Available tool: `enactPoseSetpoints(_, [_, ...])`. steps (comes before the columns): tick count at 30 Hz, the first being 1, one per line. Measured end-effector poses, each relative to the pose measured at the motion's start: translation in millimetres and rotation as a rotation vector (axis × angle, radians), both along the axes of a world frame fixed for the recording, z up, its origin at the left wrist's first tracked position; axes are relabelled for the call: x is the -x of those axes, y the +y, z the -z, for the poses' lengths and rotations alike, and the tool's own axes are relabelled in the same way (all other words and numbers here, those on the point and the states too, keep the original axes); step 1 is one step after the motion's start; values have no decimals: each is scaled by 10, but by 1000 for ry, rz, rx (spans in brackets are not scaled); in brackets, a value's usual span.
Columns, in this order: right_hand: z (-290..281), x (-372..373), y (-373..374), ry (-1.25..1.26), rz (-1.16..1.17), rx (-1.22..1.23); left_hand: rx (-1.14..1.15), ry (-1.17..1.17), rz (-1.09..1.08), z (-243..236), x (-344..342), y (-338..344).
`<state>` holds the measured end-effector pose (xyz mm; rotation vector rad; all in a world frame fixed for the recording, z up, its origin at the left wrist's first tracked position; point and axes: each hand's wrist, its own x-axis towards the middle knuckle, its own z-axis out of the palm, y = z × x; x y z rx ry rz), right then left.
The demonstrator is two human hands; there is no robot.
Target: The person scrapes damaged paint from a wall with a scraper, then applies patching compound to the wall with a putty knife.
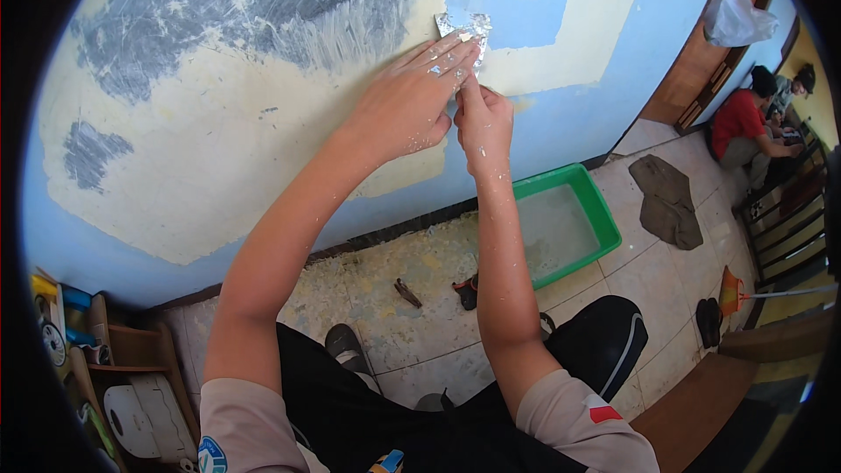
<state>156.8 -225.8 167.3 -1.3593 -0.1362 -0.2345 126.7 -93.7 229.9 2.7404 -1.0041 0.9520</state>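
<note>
The painted wall point(289, 158) fills the upper left and centre of the frame, with grey and cream patches exposed amid light blue. On the tiled floor point(420, 346), pale crumbs are gathered at the wall's foot, presumably because they fell from the surface above. A green tub point(606, 215) of cloudy water is set right of centre, close to the wall, probably to be kept within reach. A brown cloth point(666, 201) is laid flat beyond it.

At upper centre, the left hand point(407, 101) is held with its fingers extended and laid over the metal scraper point(478, 24), seemingly so that the blade is pressed flat to the wall. By the right hand point(484, 127), just below, the fingers are curled around the scraper's lower end, apparently for steering.

The handle is almost wholly covered by the right fist, so its shape cannot be told. Part of the blade is hidden under the left fingertips, and the tub's left side by the right forearm. The small dark object point(407, 292) at lower centre cannot be identified.
</note>
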Motion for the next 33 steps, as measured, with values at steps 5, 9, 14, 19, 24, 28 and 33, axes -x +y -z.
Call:
enactPoseSetpoints(5, [163,123,-25,115,-4,44,-70,51,-44,153,124,34])
enactPoseSetpoints(9, [142,146,-38,123,-43,27,-89,60,-57,178,93,24])
enactPoseSetpoints(14, [-376,-14,-140,82,-96,-40,-37,-55,-38,-203,-56,-55])
enactPoseSetpoints(19, [-881,-52,-171,-15,-110,-21,-24,-192,-80,-594,-143,-49])
enactPoseSetpoints(24, [-831,-67,-225,-60,-17,118,-48,-139,-116,-603,-16,-119])
enactPoseSetpoints(28, [-237,22,-320,-193,64,482,-167,91,-245,-240,378,-110])
enactPoseSetpoints(33, [679,579,-267,-78,-234,1160,-434,962,-337,-176,975,237])
